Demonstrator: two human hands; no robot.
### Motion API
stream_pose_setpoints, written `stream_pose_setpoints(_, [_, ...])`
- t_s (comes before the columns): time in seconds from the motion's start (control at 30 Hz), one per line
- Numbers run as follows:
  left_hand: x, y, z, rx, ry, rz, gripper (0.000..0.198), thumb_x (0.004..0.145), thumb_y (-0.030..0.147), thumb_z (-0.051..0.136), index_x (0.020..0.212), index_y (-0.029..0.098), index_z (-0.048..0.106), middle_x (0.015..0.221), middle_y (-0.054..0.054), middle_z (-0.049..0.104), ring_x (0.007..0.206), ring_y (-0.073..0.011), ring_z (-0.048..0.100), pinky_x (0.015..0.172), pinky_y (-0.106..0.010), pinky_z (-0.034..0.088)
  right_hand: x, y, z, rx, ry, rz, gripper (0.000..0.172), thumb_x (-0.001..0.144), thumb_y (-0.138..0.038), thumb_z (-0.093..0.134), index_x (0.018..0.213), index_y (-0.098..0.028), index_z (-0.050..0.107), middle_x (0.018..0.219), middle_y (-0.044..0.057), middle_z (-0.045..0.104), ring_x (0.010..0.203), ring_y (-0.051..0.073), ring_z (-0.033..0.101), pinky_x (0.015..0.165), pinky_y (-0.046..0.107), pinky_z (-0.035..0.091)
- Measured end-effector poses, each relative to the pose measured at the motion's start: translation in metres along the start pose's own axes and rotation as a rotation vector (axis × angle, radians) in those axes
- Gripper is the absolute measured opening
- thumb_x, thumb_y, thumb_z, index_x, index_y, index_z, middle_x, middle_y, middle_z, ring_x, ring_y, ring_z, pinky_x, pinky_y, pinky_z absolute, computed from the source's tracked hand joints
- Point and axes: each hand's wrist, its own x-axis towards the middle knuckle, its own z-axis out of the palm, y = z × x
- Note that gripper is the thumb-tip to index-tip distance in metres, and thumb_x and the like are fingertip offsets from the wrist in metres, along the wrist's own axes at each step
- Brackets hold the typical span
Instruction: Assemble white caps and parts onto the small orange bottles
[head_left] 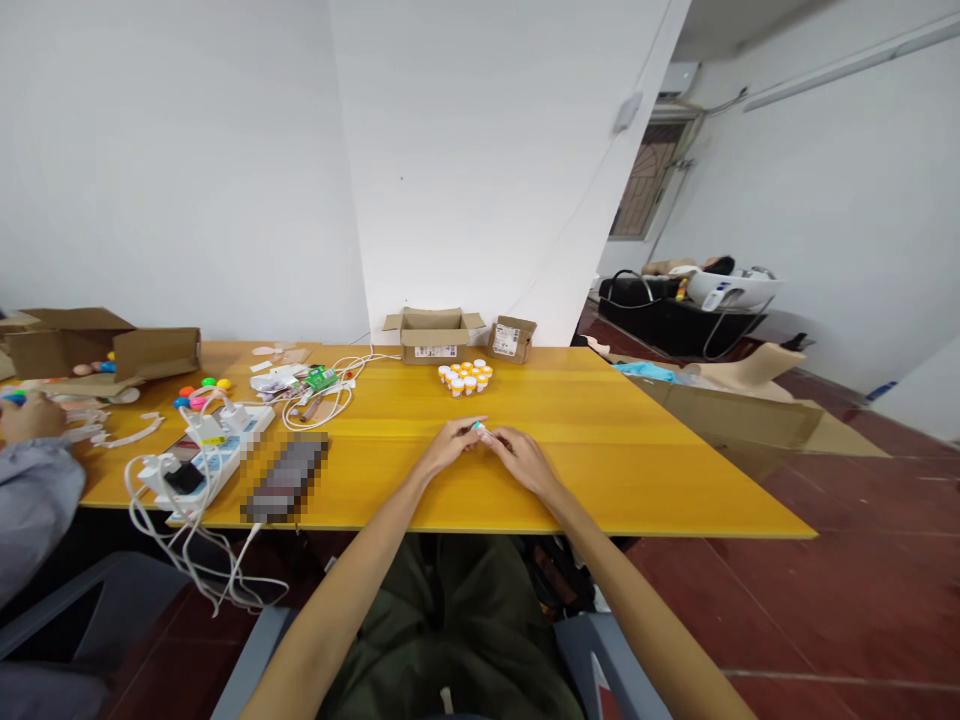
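Observation:
Both my hands meet over the middle of the yellow table (600, 480), closed around one small object (481, 431) with a teal end and a pale pinkish body. My left hand (450, 445) pinches it near the teal end. On the other side, my right hand (523, 458) holds the pale body. Its exact kind is too small to make out. Beyond my hands stands a cluster of several small white and orange containers (465, 378).
Behind the cluster are an open cardboard box (434, 335) and a smaller box (512, 340). To the left lie a power strip (217, 455) with tangled cables, a blurred phone (289, 480), green packets (321, 378) and colored balls (202, 393). Another person's hand (34, 418) is at far left.

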Motion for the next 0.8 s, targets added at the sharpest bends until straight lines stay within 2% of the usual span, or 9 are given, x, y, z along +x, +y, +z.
stream_pose_setpoints(0.1, [0.001,-0.001,0.000,0.014,-0.008,0.008,0.054,0.076,0.045,0.074,0.121,0.016,0.071,0.073,-0.001,0.064,0.066,-0.0126,0.047,0.068,-0.027,0.041,0.000,0.000,0.001,0.015,0.004,0.004,0.025,0.090,-0.046,0.053,0.084,-0.024,0.064,0.084,0.004,0.071,0.077,0.021,0.065,0.072,0.033,0.049])
stream_pose_setpoints(0.2, [0.001,-0.001,-0.001,0.032,-0.013,0.017,0.054,0.075,0.046,0.074,0.121,0.017,0.072,0.078,-0.002,0.066,0.067,-0.0136,0.049,0.067,-0.027,0.041,0.000,0.001,0.003,0.052,0.027,0.056,0.030,0.080,-0.048,0.067,0.096,-0.024,0.063,0.084,0.002,0.070,0.070,0.020,0.062,0.067,0.032,0.050])
stream_pose_setpoints(0.27, [0.000,-0.001,-0.001,0.037,-0.015,0.016,0.054,0.075,0.047,0.073,0.120,0.018,0.072,0.078,-0.002,0.067,0.067,-0.0135,0.049,0.067,-0.027,0.041,0.000,0.001,0.003,0.065,0.027,0.057,0.028,0.078,-0.048,0.069,0.091,-0.024,0.062,0.082,0.000,0.069,0.067,0.019,0.060,0.065,0.031,0.049])
stream_pose_setpoints(0.37, [0.000,-0.002,-0.001,0.037,-0.007,0.016,0.055,0.076,0.049,0.073,0.121,0.017,0.072,0.076,-0.001,0.065,0.066,-0.0128,0.048,0.067,-0.028,0.042,0.000,0.000,0.002,0.044,0.004,0.009,0.022,0.085,-0.046,0.062,0.082,-0.024,0.062,0.079,0.001,0.068,0.068,0.019,0.060,0.066,0.031,0.047])
stream_pose_setpoints(0.5, [0.002,-0.006,-0.002,0.050,0.014,0.028,0.057,0.076,0.052,0.073,0.120,0.017,0.072,0.077,-0.001,0.066,0.066,-0.0132,0.050,0.068,-0.028,0.043,0.000,-0.002,-0.001,-0.021,-0.022,-0.039,0.024,0.090,-0.044,0.055,0.080,-0.024,0.063,0.078,0.003,0.067,0.072,0.021,0.061,0.069,0.031,0.046])
stream_pose_setpoints(0.7, [0.005,-0.012,-0.002,0.036,0.042,0.050,0.052,0.071,0.044,0.079,0.116,0.019,0.072,0.096,-0.005,0.072,0.084,-0.0183,0.061,0.078,-0.030,0.049,0.003,0.005,0.000,-0.055,-0.039,-0.067,0.028,0.095,-0.042,0.052,0.077,-0.024,0.065,0.076,0.003,0.065,0.072,0.020,0.060,0.068,0.031,0.047])
stream_pose_setpoints(0.8, [0.006,-0.012,-0.002,0.029,0.049,0.058,0.044,0.069,0.042,0.082,0.105,0.018,0.074,0.096,-0.006,0.073,0.088,-0.0193,0.063,0.080,-0.030,0.049,0.004,0.009,0.001,-0.073,-0.075,-0.102,0.031,0.096,-0.042,0.050,0.076,-0.023,0.064,0.077,0.003,0.064,0.073,0.020,0.060,0.070,0.031,0.048])
